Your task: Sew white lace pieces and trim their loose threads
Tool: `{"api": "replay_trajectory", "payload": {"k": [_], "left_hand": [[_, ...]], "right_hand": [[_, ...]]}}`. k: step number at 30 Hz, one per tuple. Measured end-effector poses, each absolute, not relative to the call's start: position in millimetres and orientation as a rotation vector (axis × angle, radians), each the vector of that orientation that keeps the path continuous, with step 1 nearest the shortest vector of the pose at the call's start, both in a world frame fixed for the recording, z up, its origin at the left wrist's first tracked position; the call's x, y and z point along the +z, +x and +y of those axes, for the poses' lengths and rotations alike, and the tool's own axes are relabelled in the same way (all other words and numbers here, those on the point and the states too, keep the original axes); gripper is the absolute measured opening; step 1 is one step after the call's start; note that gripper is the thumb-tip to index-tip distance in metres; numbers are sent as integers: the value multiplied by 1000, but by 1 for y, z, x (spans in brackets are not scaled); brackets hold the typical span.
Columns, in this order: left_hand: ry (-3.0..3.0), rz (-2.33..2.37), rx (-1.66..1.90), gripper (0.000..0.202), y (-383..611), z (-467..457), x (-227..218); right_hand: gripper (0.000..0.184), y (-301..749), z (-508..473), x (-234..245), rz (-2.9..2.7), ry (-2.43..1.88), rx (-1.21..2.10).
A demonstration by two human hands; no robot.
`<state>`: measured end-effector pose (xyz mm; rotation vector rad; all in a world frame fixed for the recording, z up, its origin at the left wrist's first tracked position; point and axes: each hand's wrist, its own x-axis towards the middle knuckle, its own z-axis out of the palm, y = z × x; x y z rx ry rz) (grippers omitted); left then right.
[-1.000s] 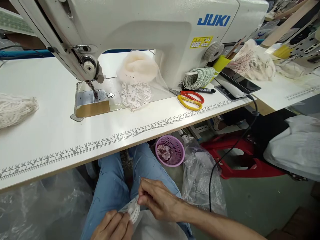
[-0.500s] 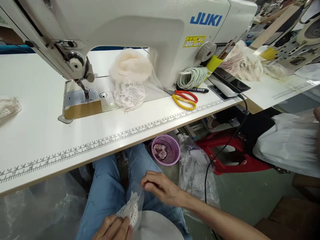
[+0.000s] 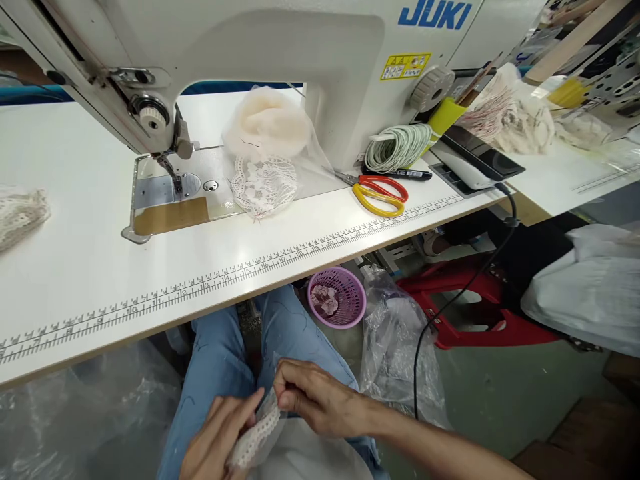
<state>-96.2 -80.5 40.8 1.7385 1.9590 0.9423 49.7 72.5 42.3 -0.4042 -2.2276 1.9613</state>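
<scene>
A strip of white lace trim (image 3: 256,440) on sheer fabric lies between my hands, over my lap. My left hand (image 3: 220,433) is closed around its near end, fingers curled over it. My right hand (image 3: 315,399) pinches its far end between thumb and fingers. Above them on the white sewing table (image 3: 90,267) stands a sewing machine (image 3: 340,87). Beside its needle plate sits a lace piece (image 3: 265,183) joined to pale peach fabric (image 3: 273,123).
Scissors (image 3: 379,193) with red and yellow handles lie near a coil of pale cord (image 3: 397,148). Below the table edge are a purple basket (image 3: 337,298) holding scraps, clear plastic (image 3: 400,353) and a red stool (image 3: 450,300). A black cable (image 3: 425,327) hangs down at the right.
My hands have come closer together, with the left moving up along the lace and the right lower. The lace has turned and shows less of its surface. The view has shifted slightly.
</scene>
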Motion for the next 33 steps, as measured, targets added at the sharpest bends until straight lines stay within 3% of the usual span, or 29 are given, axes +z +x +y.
{"api": "replay_trajectory", "payload": {"k": [4, 10, 15, 18, 21, 24, 29, 33], "left_hand": [[1532, 1930, 989, 28, -100, -66, 37], [1515, 1843, 876, 24, -103, -66, 39], [1511, 1818, 764, 28, -103, -68, 40], [1520, 1763, 730, 34, -104, -68, 40], [1649, 1708, 691, 31, -106, -71, 36], [1872, 1754, 756, 29, -110, -79, 31], [1898, 1900, 756, 37, -110, -88, 28], [2012, 1936, 734, 51, -104, -96, 19]], "right_hand": [[30, 45, 66, 42, -2077, -486, 2159], [45, 47, 69, 41, -2130, -539, 1971], [41, 43, 72, 47, -2016, -409, 2148], [25, 42, 72, 51, -2026, -255, 2274], [7, 49, 70, 45, -2532, -181, 1759], [13, 62, 72, 30, -2834, -142, 1271], [18, 74, 96, 27, -2711, -450, 1404], [23, 62, 103, 51, -2560, -383, 1611]]}}
